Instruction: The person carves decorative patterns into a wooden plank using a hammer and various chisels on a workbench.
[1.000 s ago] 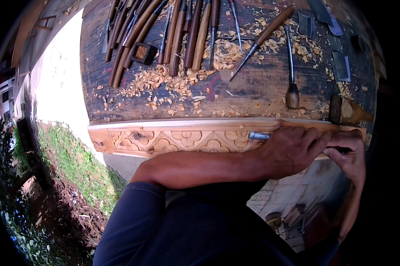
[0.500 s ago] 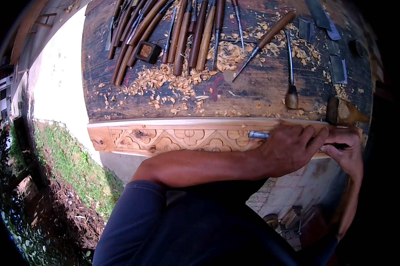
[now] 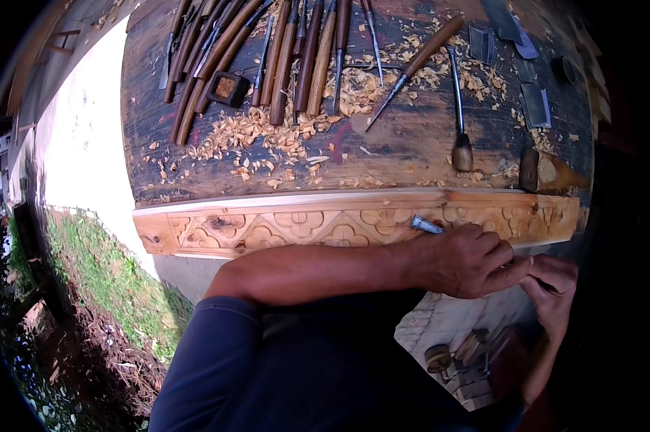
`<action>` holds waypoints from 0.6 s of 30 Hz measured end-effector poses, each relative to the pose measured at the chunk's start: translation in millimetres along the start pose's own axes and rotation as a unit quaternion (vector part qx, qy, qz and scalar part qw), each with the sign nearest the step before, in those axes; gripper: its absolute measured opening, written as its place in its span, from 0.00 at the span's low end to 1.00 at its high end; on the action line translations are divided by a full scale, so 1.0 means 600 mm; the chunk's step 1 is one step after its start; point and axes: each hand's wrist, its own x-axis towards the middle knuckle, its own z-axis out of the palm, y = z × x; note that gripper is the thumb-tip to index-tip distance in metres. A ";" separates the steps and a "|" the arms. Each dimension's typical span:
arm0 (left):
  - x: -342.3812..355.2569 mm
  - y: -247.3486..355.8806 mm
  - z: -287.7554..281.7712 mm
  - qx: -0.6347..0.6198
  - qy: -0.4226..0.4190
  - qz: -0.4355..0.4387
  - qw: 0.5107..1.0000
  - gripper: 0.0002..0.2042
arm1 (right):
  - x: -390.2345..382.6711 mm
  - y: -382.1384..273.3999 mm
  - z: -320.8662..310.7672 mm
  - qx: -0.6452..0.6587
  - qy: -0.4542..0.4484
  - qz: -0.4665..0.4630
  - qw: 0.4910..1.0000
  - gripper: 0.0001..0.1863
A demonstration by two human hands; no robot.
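Nothing much moved: left hand (image 3: 472, 259) still fisted around one chisel (image 3: 427, 225), blade on one carved wooden panel (image 3: 353, 222). Right hand (image 3: 552, 288) grips its handle, just beside panel's right end.

Under our grip we see a pale, matt carved wood plank (image 3: 303, 227) and a shiny metal chisel blade (image 3: 426, 225); beyond lies a dark, rough wooden worktop (image 3: 411, 144).

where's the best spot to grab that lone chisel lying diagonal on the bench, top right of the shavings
Grip the lone chisel by its brown wooden handle, the upper-right end, coming from above. The metal blade points down-left into the shavings, and the handle lies apart from the other tools.
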 end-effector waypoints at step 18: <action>-0.003 0.001 0.001 -0.013 -0.037 -0.017 0.999 0.22 | -0.007 -0.005 0.007 0.012 0.016 0.036 0.999 0.11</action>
